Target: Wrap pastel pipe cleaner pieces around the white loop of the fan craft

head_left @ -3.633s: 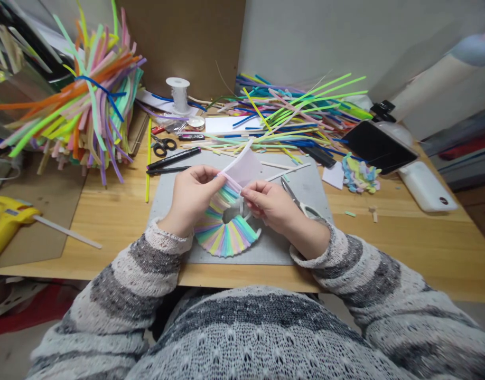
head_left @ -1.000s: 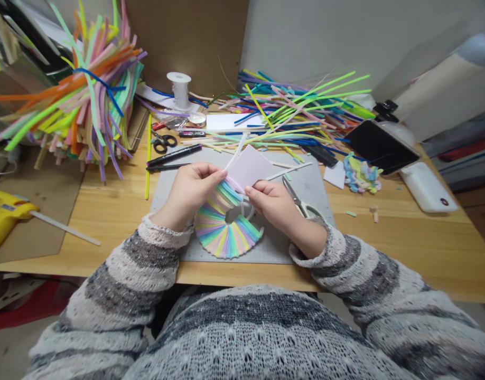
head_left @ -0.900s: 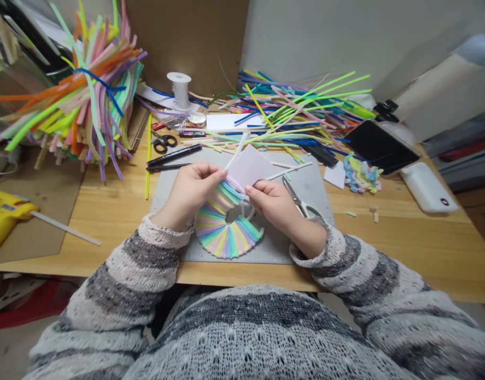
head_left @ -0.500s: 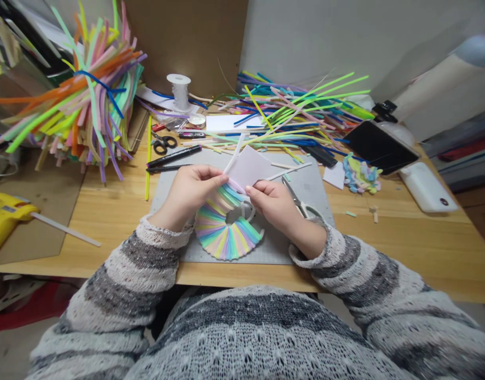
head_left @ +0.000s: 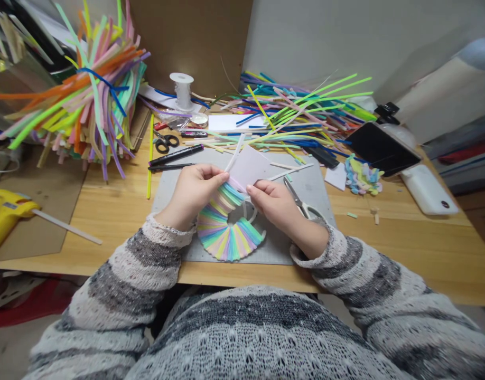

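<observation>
A curved, ring-like band of pastel stripes (head_left: 231, 237) lies over the grey cutting mat (head_left: 301, 184), open on its right side. My left hand (head_left: 198, 192) pinches the band's upper end, where a white strip (head_left: 235, 153) sticks up. My right hand (head_left: 276, 206) is closed, thumb against fingers, at the lower edge of a pale lilac square card (head_left: 248, 166). The card stands tilted between both hands, touching the top of the band. White-handled scissors (head_left: 304, 207) lie just beyond my right hand.
Loose colourful pipe cleaners (head_left: 306, 113) cover the back of the table, with a big bundle (head_left: 95, 95) at the left. A yellow glue gun (head_left: 12, 214) lies far left. Pens (head_left: 177, 155) and black scissors (head_left: 165, 141) are near the mat; a phone (head_left: 379, 148) is at the right.
The view has shifted slightly. My hands keep their hold, and the card and band have barely moved between them.
</observation>
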